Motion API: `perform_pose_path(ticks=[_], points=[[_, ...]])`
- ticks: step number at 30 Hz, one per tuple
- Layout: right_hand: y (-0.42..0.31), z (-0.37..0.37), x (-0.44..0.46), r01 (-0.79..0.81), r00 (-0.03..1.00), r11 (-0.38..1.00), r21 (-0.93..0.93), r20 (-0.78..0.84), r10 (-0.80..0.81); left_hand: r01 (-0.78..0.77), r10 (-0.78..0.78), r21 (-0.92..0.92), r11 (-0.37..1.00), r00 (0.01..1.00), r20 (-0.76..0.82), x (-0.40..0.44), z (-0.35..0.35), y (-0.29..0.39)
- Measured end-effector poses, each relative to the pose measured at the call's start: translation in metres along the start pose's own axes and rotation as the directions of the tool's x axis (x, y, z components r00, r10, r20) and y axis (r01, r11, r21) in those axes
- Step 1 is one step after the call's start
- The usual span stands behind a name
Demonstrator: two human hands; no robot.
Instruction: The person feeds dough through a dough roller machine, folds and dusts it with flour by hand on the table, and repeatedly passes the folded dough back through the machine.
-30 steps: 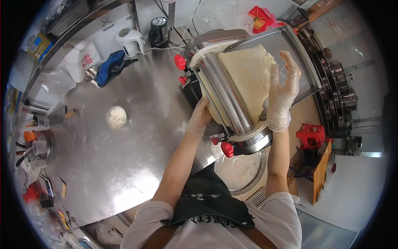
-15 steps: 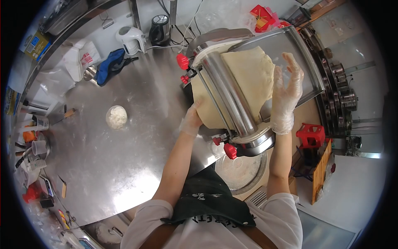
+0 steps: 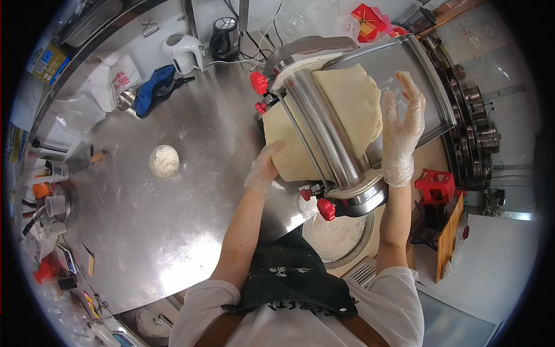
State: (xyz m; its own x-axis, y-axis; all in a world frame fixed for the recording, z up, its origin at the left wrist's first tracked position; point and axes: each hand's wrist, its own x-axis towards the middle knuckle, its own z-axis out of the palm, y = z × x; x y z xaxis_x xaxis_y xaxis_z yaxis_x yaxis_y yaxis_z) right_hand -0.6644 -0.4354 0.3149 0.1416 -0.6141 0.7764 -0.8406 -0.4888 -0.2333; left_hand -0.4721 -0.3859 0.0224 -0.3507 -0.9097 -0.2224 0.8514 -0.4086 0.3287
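– Steel bench (image 3: 133,231) first. What stands on it, from the left?

– Round dish (image 3: 152,172) of white powder (image 3: 167,162), alone on the bare metal. White hand mixer (image 3: 184,53) near the far wall.

– Your left hand?

– My left hand (image 3: 265,166), in a clear glove, is pinching the left edge of the dough sheet (image 3: 350,104). Thumb on top; fingers mostly hidden, so their exact hold I cannot tell.

– Position of the sheet?

– In the rolling machine (image 3: 369,198), showing on both sides of its metal roller (image 3: 321,124): one part left, under my thumb, the other right, with an uneven outer edge. Red knobs (image 3: 259,82) along the machine's left side.

– Right hand?

– My right hand (image 3: 403,127), also gloved: fingers apart, gripping nothing, raised just beside the sheet's right edge. Contact there: cannot tell.

– Farther right?

– Grey tray (image 3: 413,61), partly behind that hand. Red stool (image 3: 433,186), lower, beside my right forearm.
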Motion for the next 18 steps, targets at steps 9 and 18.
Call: perform_pose_path(ticks=[9,18], points=[[-0.003,0.001,0.000,-0.016,1.000,1.000,-0.013,0.017,0.016,0.014,-0.014,0.007,1.000,1.000,-0.018,-0.006,-0.011,0.005],[0.001,0.002,0.000,0.041,0.999,0.999,-0.002,0.009,-0.041,0.005,-0.003,0.029,1.000,0.998,-0.066,-0.021,-0.018,0.015]])
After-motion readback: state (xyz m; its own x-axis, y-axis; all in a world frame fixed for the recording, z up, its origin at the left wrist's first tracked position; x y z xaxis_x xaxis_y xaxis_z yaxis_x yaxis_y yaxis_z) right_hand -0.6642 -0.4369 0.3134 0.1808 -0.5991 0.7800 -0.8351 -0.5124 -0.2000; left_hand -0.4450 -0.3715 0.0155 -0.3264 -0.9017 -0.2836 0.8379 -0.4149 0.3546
